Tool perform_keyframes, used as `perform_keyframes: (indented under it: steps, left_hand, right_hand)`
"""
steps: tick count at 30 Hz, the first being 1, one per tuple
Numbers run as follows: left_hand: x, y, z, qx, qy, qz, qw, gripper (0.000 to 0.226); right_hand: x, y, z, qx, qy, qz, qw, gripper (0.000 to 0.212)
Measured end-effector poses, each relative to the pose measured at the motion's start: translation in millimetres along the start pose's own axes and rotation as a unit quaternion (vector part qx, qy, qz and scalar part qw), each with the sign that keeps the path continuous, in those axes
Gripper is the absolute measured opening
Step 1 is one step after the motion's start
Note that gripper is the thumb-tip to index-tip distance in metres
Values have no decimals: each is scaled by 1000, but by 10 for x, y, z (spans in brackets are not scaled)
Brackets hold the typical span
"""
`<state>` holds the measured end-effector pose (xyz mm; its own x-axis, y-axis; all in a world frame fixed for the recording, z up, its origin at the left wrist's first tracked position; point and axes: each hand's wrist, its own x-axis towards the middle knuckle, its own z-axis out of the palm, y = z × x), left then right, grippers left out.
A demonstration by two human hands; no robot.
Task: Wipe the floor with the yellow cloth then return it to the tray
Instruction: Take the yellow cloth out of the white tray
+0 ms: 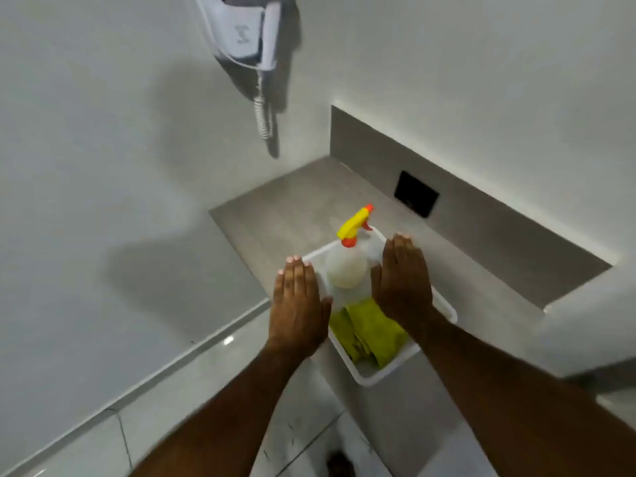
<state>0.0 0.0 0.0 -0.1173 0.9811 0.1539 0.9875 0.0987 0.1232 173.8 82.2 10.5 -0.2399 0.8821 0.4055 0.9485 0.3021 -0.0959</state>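
Observation:
A folded yellow cloth (370, 330) lies in the near end of a white tray (385, 371) that rests on a grey counter. My left hand (297, 308) hovers flat, palm down, over the tray's left rim, holding nothing. My right hand (402, 280) is also flat and palm down over the tray's right side, its wrist covering part of the cloth. The fingers of both hands are extended. A white spray bottle (346, 266) with a yellow and orange trigger stands in the tray between my hands.
The grey counter (292, 208) ends in a corner against white walls, with a grey backsplash holding a black socket (416, 193). A wall-mounted hair dryer (246, 32) with a coiled cord hangs above. Glossy white floor tiles (192, 407) lie below left.

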Motion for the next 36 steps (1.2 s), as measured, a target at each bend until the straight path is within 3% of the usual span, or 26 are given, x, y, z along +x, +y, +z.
perform_keyframes:
  steps: [3,6,13,16,19,22,26,28,31,36]
  left_hand:
    - [7,264,345,-38,-47,31,998,71]
    - [37,391,533,-44,-103,23,993,70]
    - [280,609,655,51,-183,4,982,60]
    - [355,664,726,-15,-225,-39,973,44]
    - [422,711,767,-70,-244,-86,963,25]
    - [484,723,733,-138,-261,-114,948,19]
    - [545,575,451,-224,-212,-97,946,18]
    - [542,371,192,-253,-173,-83,948,23]
    - [433,-98,-209,-290,-148,-90,941,19]
    - [-123,-1211,-573,-388,-111,-204,892,20]
  right_hand:
    - [-294,229,299,13,-89,55,994,46]
    - [-482,308,421,4,-141,99,985,28]
    - [-358,424,566,-16,-211,192,958,18]
    - [-259,409,618,-21,-220,232,947,24]
    - [-181,411,660,-35,-243,218,945,27]
    - [-135,428,615,-27,-245,212,946,26]
    - [19,447,342,39,-228,262,937,41]
    - [125,394,141,131,-222,279,925,50]
    - [194,62,-148,277,-205,269,900,30]
    - [130,-1085,-392,360,-198,167,896,29]
